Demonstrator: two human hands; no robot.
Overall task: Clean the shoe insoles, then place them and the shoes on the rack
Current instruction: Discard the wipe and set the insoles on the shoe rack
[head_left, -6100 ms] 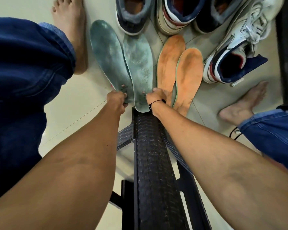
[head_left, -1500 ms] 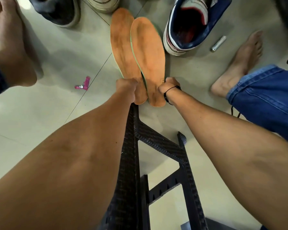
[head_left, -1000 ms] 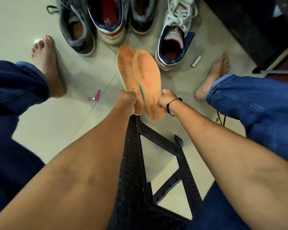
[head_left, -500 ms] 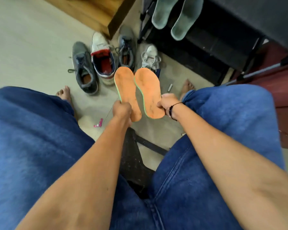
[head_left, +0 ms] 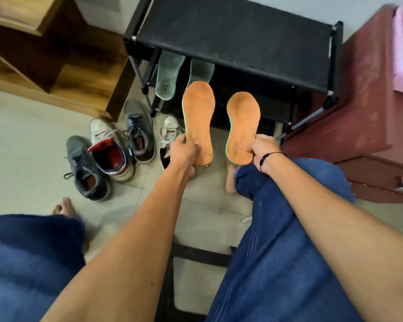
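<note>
My left hand (head_left: 183, 152) grips the heel of one orange insole (head_left: 198, 115), held up in front of the black shoe rack (head_left: 237, 36). My right hand (head_left: 262, 148) grips the heel of the other orange insole (head_left: 242, 122), a little apart to the right. Two grey-green insoles (head_left: 168, 77) lean on a lower shelf of the rack, partly hidden by its top. Several shoes stand on the floor left of the rack: a grey pair (head_left: 86, 173), a white and red sneaker (head_left: 109, 152), and a white sneaker (head_left: 170, 133) partly behind my left hand.
A wooden cabinet (head_left: 44, 49) stands at the back left. A dark red drawer unit (head_left: 368, 117) stands right of the rack. My legs in blue jeans and a black stool frame (head_left: 196, 254) fill the foreground. A small white object (head_left: 246, 220) lies on the tiles.
Both hands lifted the orange insoles off the floor and carried them up toward the rack, then spread them apart. The view rose from the floor to the rack.
</note>
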